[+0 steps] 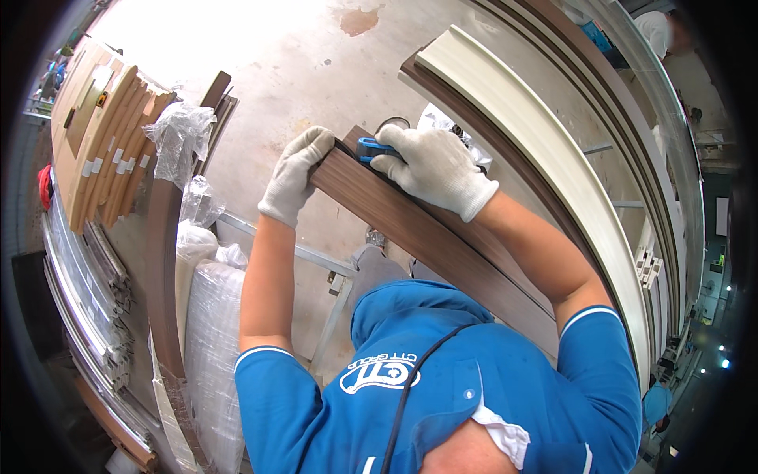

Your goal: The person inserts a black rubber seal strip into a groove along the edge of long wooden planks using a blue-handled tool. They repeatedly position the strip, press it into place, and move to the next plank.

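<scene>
A brown wood-grain plank [410, 217] runs diagonally from my hands down toward my right side. My left hand [296, 170], in a whitish work glove, has its fingers closed at the plank's far end. My right hand [433, 167], gloved the same way, grips a small blue-and-black hand tool [371, 148] just above the plank's far edge. Between the tool and my left fingertips shows a short dark strip [343, 148]; I cannot tell whether it belongs to the tool. A second brown plank [485, 241] lies alongside, partly hidden by my right forearm.
Long cream profiles [521, 103] and brown ones stand to the right on a rack. At left are stacked tan panels [110, 150], a plastic-wrapped bundle [213, 324] and metal profiles [87, 292]. A grey metal frame [316, 257] crosses below the plank, above the concrete floor [276, 71].
</scene>
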Demonstrator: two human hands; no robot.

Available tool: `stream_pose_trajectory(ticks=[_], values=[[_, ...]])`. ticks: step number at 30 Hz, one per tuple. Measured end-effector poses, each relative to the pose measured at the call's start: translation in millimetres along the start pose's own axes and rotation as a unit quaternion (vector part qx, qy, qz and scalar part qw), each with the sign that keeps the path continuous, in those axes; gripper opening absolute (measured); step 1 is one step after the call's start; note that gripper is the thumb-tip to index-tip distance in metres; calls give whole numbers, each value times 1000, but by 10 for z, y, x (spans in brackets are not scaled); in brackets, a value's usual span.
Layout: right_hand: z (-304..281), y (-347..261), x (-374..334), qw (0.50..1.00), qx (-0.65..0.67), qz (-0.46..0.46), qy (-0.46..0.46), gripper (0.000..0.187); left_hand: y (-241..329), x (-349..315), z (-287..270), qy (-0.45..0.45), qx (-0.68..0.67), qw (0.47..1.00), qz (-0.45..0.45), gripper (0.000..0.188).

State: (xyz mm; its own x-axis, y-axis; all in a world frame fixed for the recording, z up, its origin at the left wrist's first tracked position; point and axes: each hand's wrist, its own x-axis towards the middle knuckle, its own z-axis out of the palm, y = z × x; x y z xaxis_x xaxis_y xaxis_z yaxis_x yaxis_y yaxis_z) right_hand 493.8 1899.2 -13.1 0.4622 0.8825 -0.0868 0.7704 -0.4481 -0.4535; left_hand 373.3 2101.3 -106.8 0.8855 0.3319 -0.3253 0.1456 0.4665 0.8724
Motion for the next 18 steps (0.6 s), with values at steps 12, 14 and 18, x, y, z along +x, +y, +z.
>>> stream_pose_trajectory(ticks=[12,14,18], values=[[34,-42,-34,999,2,-15,33,27,-195,-43,60,24,-64,992,107,8],[91,-88,213,999,-7,-24,32,27,-223,-50,69,21,-76,989,124,8],[78,-162,209,1000,-6,-9,16,28,-251,-117,97,47,-103,989,99,8]])
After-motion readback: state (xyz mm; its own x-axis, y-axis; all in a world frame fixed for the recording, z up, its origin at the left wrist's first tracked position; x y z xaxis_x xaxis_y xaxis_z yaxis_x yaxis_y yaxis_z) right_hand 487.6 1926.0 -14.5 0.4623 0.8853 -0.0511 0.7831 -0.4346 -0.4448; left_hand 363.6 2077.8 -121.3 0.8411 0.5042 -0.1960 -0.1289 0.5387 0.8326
